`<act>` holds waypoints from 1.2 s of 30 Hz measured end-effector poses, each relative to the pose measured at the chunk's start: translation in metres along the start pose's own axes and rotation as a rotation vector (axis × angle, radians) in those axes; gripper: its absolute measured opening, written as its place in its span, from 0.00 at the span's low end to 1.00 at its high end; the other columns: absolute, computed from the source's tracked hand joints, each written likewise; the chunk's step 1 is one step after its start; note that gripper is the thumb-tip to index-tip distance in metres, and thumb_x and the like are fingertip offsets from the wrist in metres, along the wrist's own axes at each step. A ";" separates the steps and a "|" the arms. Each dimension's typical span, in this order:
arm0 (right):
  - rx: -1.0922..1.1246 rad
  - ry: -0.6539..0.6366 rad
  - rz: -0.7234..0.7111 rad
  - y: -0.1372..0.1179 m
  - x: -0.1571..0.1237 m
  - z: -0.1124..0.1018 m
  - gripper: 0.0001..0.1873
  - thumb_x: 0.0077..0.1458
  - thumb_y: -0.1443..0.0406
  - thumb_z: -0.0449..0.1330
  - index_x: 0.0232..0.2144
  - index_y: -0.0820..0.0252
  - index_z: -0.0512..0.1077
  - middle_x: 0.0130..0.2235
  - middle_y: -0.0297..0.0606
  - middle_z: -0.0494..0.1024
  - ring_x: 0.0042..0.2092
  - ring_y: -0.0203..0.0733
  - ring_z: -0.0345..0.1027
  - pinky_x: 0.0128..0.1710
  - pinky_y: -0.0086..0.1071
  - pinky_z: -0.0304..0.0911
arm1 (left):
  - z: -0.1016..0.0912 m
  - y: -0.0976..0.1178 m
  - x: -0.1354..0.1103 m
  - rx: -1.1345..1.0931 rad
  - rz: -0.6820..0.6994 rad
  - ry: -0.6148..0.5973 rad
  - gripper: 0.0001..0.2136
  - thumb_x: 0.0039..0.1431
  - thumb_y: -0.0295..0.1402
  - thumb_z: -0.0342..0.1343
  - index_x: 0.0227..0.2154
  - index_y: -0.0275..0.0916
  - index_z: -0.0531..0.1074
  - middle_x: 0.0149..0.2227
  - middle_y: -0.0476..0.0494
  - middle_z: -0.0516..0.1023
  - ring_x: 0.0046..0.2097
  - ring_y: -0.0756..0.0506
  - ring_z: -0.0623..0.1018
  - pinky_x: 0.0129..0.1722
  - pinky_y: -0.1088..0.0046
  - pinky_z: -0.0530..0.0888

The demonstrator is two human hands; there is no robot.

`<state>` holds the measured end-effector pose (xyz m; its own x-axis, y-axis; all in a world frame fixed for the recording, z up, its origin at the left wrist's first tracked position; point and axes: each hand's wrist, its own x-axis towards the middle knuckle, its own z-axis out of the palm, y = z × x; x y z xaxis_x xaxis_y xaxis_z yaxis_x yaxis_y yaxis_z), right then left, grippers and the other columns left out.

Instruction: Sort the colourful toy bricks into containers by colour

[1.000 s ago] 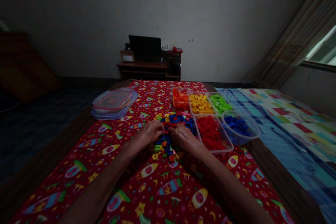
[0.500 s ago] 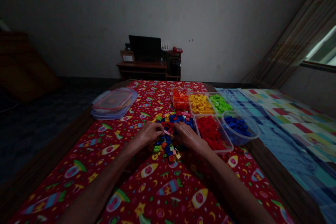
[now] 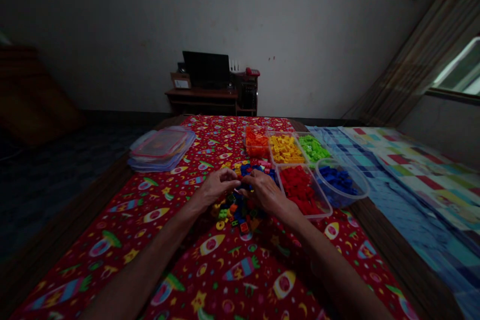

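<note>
Over a mixed pile of toy building bricks (image 3: 233,208), my two hands meet with their fingertips almost touching. My left hand (image 3: 218,185) is closed in a pinch at a small red building brick (image 3: 240,178). From the other side, the curled fingers of my right hand (image 3: 262,189) also close on that brick; its exact shape is too small to tell. Loose yellow, green, blue, orange and pink pieces lie below and behind the hands, partly hidden by them.
Right of the pile stand clear containers of red (image 3: 300,190), yellow (image 3: 286,150), green (image 3: 314,149) and orange bricks (image 3: 257,142), plus a round tub (image 3: 362,192) of blue ones. Stacked lids (image 3: 163,149) lie at left on the red patterned tablecloth (image 3: 210,272). A bed (image 3: 397,175) adjoins the right side.
My hands have come closer together and lifted slightly off the pile, with a red brick now between their fingertips. The pink piece near my left fingers is no longer plain to see.
</note>
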<state>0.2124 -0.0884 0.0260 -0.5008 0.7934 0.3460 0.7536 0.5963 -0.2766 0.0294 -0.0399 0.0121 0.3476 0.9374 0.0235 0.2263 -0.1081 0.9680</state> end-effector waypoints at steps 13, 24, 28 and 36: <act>-0.015 0.131 0.191 0.030 -0.009 -0.050 0.07 0.59 0.63 0.56 0.35 0.60 0.73 0.31 0.37 0.74 0.33 0.37 0.65 0.34 0.28 0.56 | 0.009 0.000 -0.004 0.156 0.132 -0.024 0.12 0.50 0.41 0.57 0.32 0.38 0.72 0.31 0.47 0.78 0.32 0.46 0.78 0.34 0.69 0.75; -0.432 0.285 0.855 0.115 -0.084 -0.120 0.12 0.55 0.60 0.55 0.35 0.61 0.75 0.33 0.45 0.78 0.37 0.47 0.69 0.36 0.35 0.59 | 0.056 0.009 -0.045 0.701 0.705 -0.416 0.09 0.61 0.35 0.53 0.42 0.41 0.72 0.51 0.41 0.73 0.56 0.43 0.69 0.57 0.65 0.65; -0.408 0.361 0.813 0.113 -0.081 -0.118 0.14 0.57 0.61 0.52 0.36 0.61 0.75 0.33 0.44 0.79 0.37 0.46 0.70 0.37 0.36 0.60 | 0.073 0.007 -0.054 0.851 0.803 -0.520 0.07 0.57 0.36 0.58 0.38 0.43 0.73 0.51 0.43 0.73 0.58 0.42 0.66 0.64 0.56 0.53; -0.286 0.347 0.573 0.085 -0.050 -0.100 0.14 0.59 0.63 0.50 0.37 0.60 0.75 0.34 0.43 0.79 0.35 0.43 0.71 0.37 0.32 0.60 | 0.047 -0.012 -0.027 1.005 0.747 -0.321 0.06 0.59 0.28 0.53 0.37 0.42 0.73 0.48 0.44 0.74 0.59 0.41 0.65 0.65 0.49 0.48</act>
<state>0.3441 -0.0894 0.0750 0.1339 0.8588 0.4945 0.9627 0.0056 -0.2704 0.0599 -0.0790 -0.0115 0.8555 0.4368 0.2779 0.4163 -0.8995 0.1323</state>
